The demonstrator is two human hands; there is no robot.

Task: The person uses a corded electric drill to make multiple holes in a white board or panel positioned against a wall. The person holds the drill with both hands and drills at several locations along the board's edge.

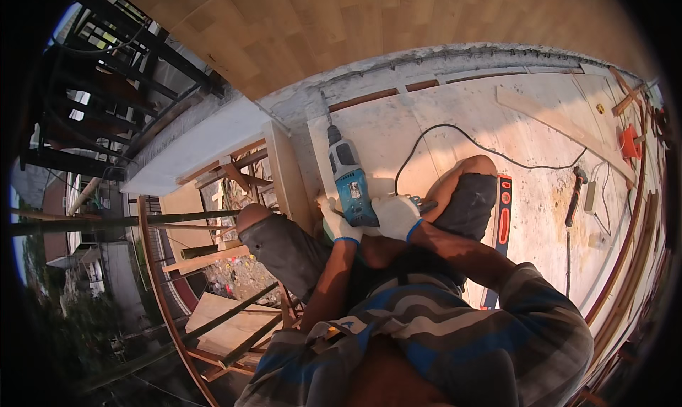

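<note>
A teal and grey hammer drill (357, 194) lies across my lap, its long bit (328, 112) reaching away toward the foot of the wood-patterned wall. My right hand (398, 216), in a cream glove with a blue cuff, is closed round the rear of the drill. On the other side, my left hand (339, 223), gloved alike, grips the rear left side of its body. Its fingertips are partly hidden. A black power cord (455, 127) loops from near my right hand over the boards to the right. Whether the bit touches the concrete strip I cannot tell.
Pale boards (455, 115) form the platform. To my right lie a spirit level (504, 215), a hammer (575, 196), a long plank (561, 130) and an orange-red object (629, 142). On the left, past a timber post (285, 172), the platform drops away to rubble (245, 275) and bamboo poles.
</note>
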